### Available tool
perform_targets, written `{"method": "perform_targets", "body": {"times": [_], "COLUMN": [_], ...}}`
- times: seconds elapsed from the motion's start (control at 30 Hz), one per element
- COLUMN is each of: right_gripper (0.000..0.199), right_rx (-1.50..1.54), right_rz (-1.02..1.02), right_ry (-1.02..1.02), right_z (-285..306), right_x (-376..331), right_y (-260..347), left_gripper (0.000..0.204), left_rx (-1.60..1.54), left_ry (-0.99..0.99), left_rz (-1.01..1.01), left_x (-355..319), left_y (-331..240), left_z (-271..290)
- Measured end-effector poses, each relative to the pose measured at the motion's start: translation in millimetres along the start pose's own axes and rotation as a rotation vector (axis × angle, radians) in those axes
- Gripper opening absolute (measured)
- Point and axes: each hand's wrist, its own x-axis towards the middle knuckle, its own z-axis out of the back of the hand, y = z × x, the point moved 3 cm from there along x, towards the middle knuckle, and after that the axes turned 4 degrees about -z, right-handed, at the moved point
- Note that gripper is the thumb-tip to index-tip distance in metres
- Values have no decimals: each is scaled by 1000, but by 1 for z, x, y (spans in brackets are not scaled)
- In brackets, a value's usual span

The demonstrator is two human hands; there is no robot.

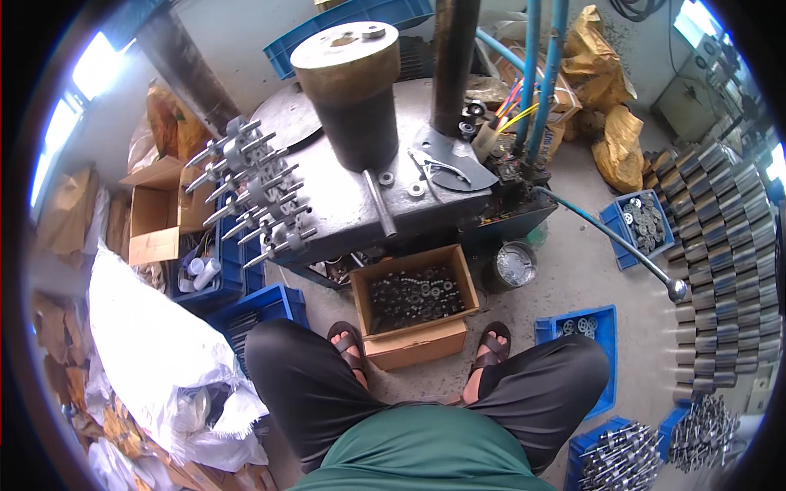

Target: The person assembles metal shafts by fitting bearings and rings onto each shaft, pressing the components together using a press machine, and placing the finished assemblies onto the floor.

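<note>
A: Eyes on the cardboard box [413,307] between the sandalled feet, open-topped and full of small dark metal rings. It sits on the concrete floor [565,278], tight against the base of the steel press table [344,192].

B: And the hands?

A: Neither one shows. No left hand, no right hand anywhere in the picture, so I can't tell whether they're open, closed or carrying anything. Just the knees in dark trousers and a green shirt at the bottom edge.

B: So what's nearest the reach?

A: That box, dead centre. My read: picking from it goes best straight down from above, taking rings off the top layer, since the table edge overhangs its far side and the feet pin it left and right.

B: What about the tabletop?

A: A big brown cylinder [350,90] stands upright at the back, a steel rod [380,204] lies just in front of it, loose washers and a pair of pliers [438,168] to its right. On the left edge, a bunch of shafts carrying grey gears [258,192] juts out over the rim. Those are elbow-catchers, I'd say.

B: Room to move?

A: Tight on the left: blue crates [258,307] and a white sack [155,344] crowd in. On the right, a blue tray [585,331] touches the knee, with a lever handle [626,245] swinging out above it. The freest floor lies right of the box, by the round tin [514,264]
</note>
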Motion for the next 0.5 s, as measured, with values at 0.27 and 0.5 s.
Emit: {"method": "perform_targets", "body": {"times": [0.27, 0.5], "right_gripper": [47, 47], "right_rx": [-35, -24], "right_rz": [-47, -104], "right_ry": [-94, -192], "right_z": [5, -10], "right_x": [-14, -23], "right_y": [-40, -70], "left_gripper": [29, 28], "left_rx": [-63, -89], "left_ry": [58, 127], "left_rz": [-126, -273], "left_x": [17, 39], "left_y": [6, 27], "left_z": [-5, 17]}}
